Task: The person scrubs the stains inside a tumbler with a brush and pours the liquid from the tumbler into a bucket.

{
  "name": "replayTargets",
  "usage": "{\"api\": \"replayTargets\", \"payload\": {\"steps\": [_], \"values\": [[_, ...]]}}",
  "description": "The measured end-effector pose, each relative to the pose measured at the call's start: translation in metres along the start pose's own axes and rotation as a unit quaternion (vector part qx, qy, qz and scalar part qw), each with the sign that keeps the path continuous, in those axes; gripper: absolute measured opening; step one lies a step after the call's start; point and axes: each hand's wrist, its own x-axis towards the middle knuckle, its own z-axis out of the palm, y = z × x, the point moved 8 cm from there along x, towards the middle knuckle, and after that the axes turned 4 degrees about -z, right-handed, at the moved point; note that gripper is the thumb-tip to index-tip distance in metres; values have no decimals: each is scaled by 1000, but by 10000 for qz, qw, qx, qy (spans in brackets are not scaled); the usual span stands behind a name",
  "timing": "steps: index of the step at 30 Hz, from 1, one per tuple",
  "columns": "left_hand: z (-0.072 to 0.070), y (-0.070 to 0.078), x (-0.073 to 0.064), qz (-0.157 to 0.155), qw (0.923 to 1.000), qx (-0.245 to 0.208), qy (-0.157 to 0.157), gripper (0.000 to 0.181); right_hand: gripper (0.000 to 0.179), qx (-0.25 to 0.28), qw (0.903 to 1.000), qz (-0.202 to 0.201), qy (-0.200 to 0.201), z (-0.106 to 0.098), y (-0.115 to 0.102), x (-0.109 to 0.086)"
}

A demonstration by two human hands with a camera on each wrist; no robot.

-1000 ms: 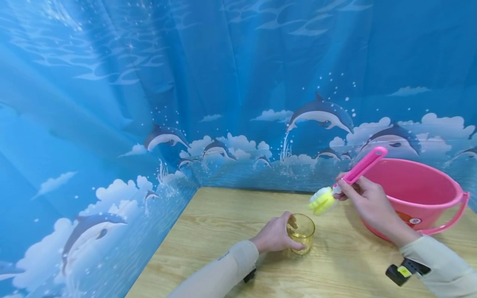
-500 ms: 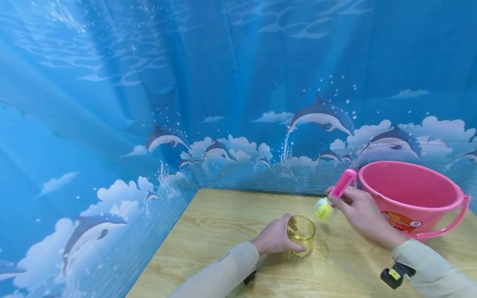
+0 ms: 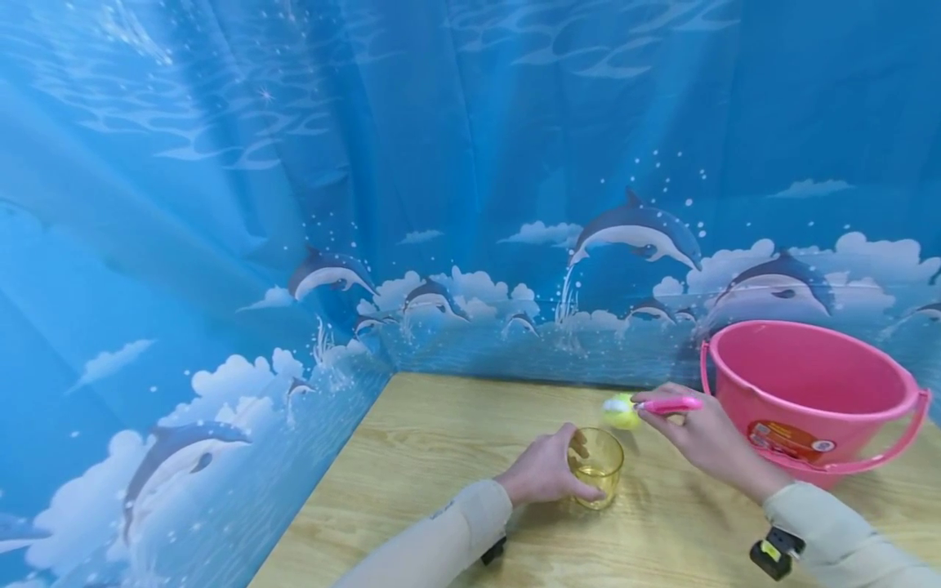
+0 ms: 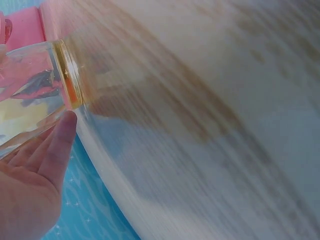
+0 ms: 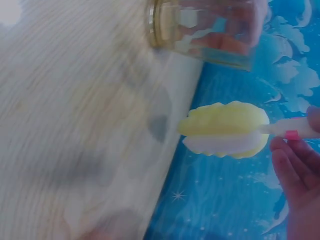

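On the wooden table in the head view, my left hand point(image 3: 542, 467) grips a clear amber glass point(image 3: 607, 453) by its side, thumb and fingers around it. The glass stands upright. My right hand point(image 3: 706, 437) holds a cup brush by its pink handle point(image 3: 672, 405). The brush's yellow and white sponge head point(image 3: 621, 412) hangs just behind and above the glass rim, apart from it. In the right wrist view the sponge head point(image 5: 225, 129) is ribbed and oblong, with the glass point(image 5: 210, 32) close by. The left wrist view shows my fingers along the glass point(image 4: 32, 85).
A pink bucket point(image 3: 809, 363) with a side handle and a red label stands on the table to the right, just beyond my right hand. The wooden tabletop point(image 3: 441, 408) meets a blue dolphin-printed curtain point(image 3: 470, 204) at its back and left edges.
My right hand has moved down and left, bringing the brush from beside the bucket towards the glass. The brush's handle has swung from upright to nearly level. The left hand and glass stay in place.
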Motion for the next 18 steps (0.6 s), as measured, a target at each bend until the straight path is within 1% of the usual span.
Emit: {"api": "replayTargets", "payload": {"steps": [3,5,8,12,16,18], "values": [[-1,1,0,20,10000,46,23,71,28,-252,9983,-513,147,0,-5,-3],[0,1,-1,17,10000,62,15,70,33,-419,9949,-871,289,1,-7,-6],[1,2,-1,-17,10000,51,-16,70,38,-628,9892,-1257,429,3,-9,-11],[1,1,-2,-62,10000,30,-36,71,40,-936,9836,-1507,323,10,-6,-18],[0,1,-2,-71,10000,16,-17,71,38,-1124,9803,-1609,207,17,-4,-22],[0,2,-2,-58,10000,30,4,71,36,-1110,9801,-1637,175,18,-5,-23]]}}
